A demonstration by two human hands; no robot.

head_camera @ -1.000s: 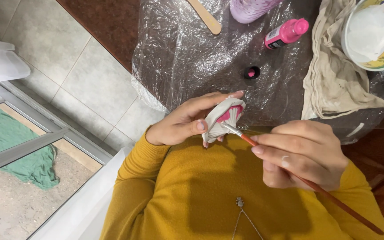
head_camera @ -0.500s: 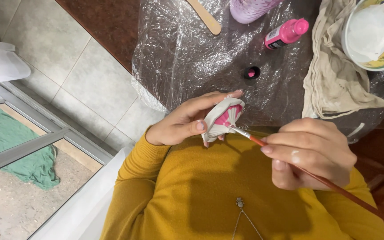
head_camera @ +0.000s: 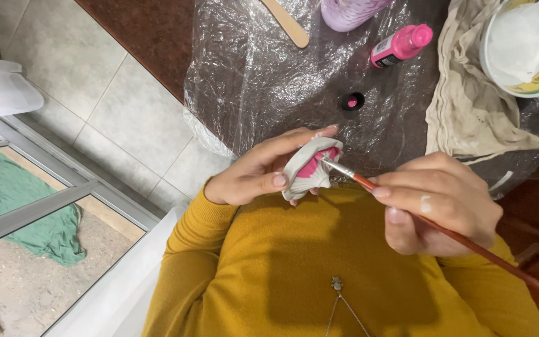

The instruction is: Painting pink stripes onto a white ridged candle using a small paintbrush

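At frame centre, a white shell-shaped clay piece (head_camera: 310, 165) is pinched in the left hand (head_camera: 254, 171) fingers, tilted toward the paintbrush (head_camera: 407, 209) gripped by the right hand (head_camera: 441, 203), exposing its pink-painted face.

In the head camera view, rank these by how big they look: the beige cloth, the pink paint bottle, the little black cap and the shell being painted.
1. beige cloth
2. shell, nearer the camera, so unsure against the bottle
3. pink paint bottle
4. black cap

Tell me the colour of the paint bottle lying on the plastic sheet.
The paint bottle is bright pink, cap and body alike, with a small label. The head view shows it, lying on its side.
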